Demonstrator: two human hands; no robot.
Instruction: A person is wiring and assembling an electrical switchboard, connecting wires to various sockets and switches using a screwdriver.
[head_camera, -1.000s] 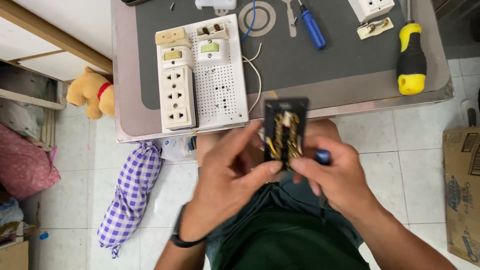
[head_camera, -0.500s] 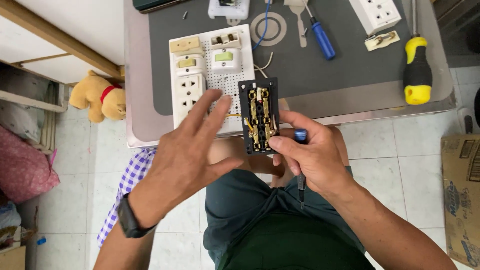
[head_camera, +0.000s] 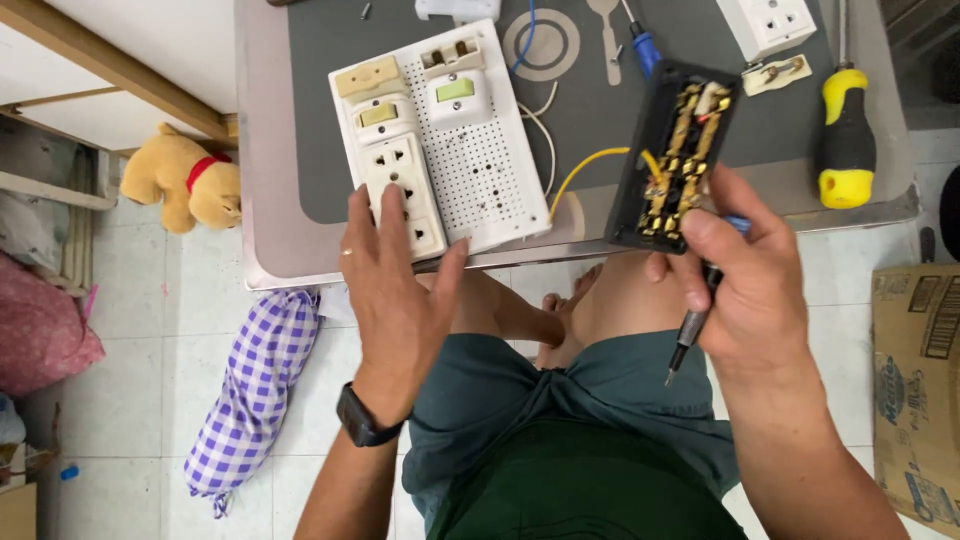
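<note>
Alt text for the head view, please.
Seen from above, the right hand holds an open black socket box and a small screwdriver, while the left hand rests on a white socket panel on the table.

A person seated at a small table (head_camera: 275, 255) works on electrical parts. The left hand (head_camera: 395, 285) rests at centre frame on a white socket board (head_camera: 470, 150), fingers spread over its outlets. The right hand (head_camera: 745, 275), at right, grips an open black socket block (head_camera: 672, 150) with brass contacts, a small screwdriver (head_camera: 690, 325) tucked in the same fist. A yellow-handled screwdriver (head_camera: 846, 140) lies at upper right; a plush bear (head_camera: 185, 180) sits at left.
</note>
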